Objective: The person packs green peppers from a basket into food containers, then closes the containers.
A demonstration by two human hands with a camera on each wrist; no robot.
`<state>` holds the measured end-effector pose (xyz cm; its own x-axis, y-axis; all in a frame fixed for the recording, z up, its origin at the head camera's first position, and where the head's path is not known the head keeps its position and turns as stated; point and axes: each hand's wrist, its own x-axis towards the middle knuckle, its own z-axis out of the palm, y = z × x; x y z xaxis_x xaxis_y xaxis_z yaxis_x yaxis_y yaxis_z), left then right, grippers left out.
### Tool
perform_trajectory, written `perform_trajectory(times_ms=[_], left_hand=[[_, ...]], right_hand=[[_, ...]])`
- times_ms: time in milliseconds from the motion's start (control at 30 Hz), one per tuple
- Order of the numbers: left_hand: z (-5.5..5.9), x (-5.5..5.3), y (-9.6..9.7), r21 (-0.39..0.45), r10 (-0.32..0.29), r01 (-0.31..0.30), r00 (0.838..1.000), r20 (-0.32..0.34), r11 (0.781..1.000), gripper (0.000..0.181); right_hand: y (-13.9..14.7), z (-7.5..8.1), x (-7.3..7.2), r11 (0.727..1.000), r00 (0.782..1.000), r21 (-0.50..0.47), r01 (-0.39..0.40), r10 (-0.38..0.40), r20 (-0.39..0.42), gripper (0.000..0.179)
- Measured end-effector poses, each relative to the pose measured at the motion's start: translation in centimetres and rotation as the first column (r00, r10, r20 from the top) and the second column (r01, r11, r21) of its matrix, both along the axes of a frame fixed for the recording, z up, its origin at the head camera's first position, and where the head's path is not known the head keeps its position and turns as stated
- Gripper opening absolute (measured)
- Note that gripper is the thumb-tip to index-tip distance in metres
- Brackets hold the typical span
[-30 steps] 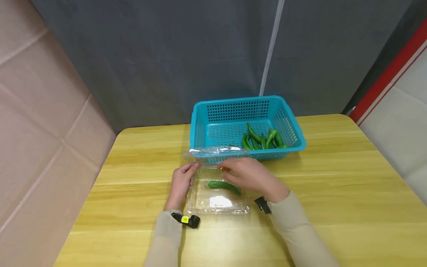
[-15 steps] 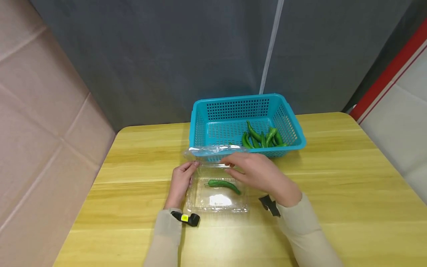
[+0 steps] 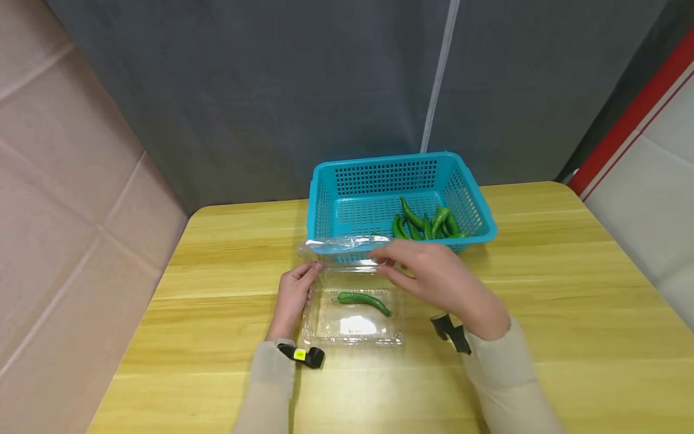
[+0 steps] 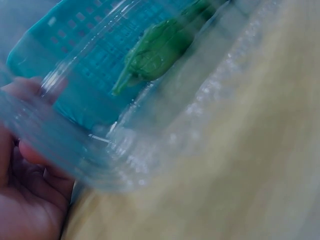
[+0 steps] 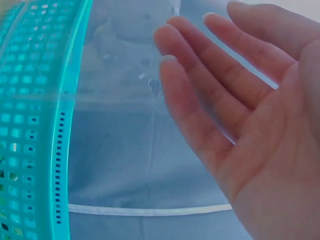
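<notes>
A clear plastic clamshell box (image 3: 320, 333) lies on the table with its lid (image 3: 347, 244) raised at the far side. One long green chili pepper (image 3: 362, 299) rests inside the base. My left hand (image 3: 294, 295) pinches the box's left edge near the hinge; the left wrist view shows its fingers (image 4: 37, 165) against the clear plastic. My right hand (image 3: 441, 280) hovers at the right end of the lid, holding nothing. In the right wrist view its fingers (image 5: 192, 107) are loosely extended beside the plastic; whether they touch it I cannot tell.
Behind the box stands a blue plastic basket (image 3: 387, 160), with several green chili peppers (image 3: 428, 224) at its right side. The raised lid overlaps its front wall in view. A grey curtain (image 3: 260, 108) hangs behind the wooden table (image 3: 217, 313).
My right hand has drawn back to the right and slightly away along the lid. My left hand, the box and the chili pepper inside have stayed in place.
</notes>
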<state>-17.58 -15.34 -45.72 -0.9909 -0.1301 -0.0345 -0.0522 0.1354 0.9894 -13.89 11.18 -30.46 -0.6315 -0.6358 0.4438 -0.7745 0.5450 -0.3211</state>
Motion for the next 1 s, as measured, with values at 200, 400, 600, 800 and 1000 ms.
perform_trajectory(times_ms=[200, 400, 600, 800, 1000], left_hand=[[0.8, 0.2, 0.0, 0.020, -0.031, 0.031, 0.999, 0.031, 0.999, 0.035], [2.6, 1.1, 0.4, 0.022, -0.035, 0.035, 0.999, 0.028, 0.999, 0.027], [3.0, 1.2, 0.5, 0.010, -0.044, 0.044, 0.999, 0.027, 0.999, 0.030], [0.5, 0.2, -0.2, 0.018, -0.039, 0.038, 0.999, 0.027, 0.999, 0.039], [0.0, 0.0, -0.3, -0.003, -0.030, 0.030, 0.999, 0.018, 1.000, 0.041]], right_hand=[[1.0, -0.2, -0.7, 0.993, 0.999, -0.116, -0.015, 0.010, -0.046, 0.023], [0.9, -0.8, -1.5, 0.987, 0.999, -0.162, -0.018, 0.010, -0.050, 0.024], [1.1, -1.3, -2.3, 0.969, 0.994, -0.246, 0.017, -0.044, -0.104, 0.025], [1.4, -2.4, -3.4, 0.931, 0.976, -0.338, 0.138, -0.186, -0.113, 0.024], [1.9, -3.5, -4.5, 0.927, 0.963, -0.297, 0.230, -0.260, -0.066, 0.028]])
